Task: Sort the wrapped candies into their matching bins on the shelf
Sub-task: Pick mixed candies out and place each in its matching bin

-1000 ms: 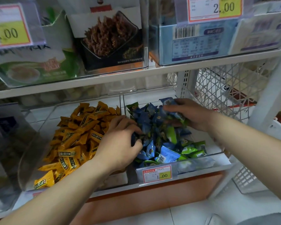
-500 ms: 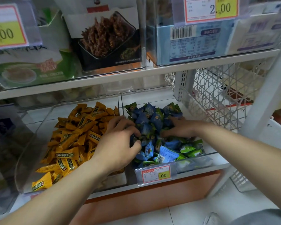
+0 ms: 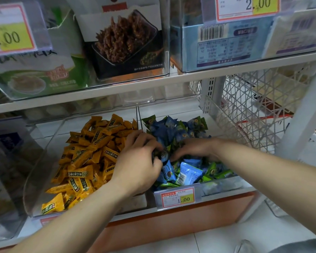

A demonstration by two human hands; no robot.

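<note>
Fingers [image 3: 148, 141] of the left hand [image 3: 137, 161] curl round blue and green candies [image 3: 171, 132] in the right bin [image 3: 233, 185]; whether the right hand [image 3: 195, 148] grips any is unclear. Yellow candies [image 3: 88, 157] fill the left bin [image 3: 36, 179] at nine o'clock from the hands; a price tag [image 3: 177, 198] sits at six.

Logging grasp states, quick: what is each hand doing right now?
Left hand: curled, gripping blue-wrapped candies.
Right hand: fingers buried in the blue and green candy pile, cannot be told.
</note>
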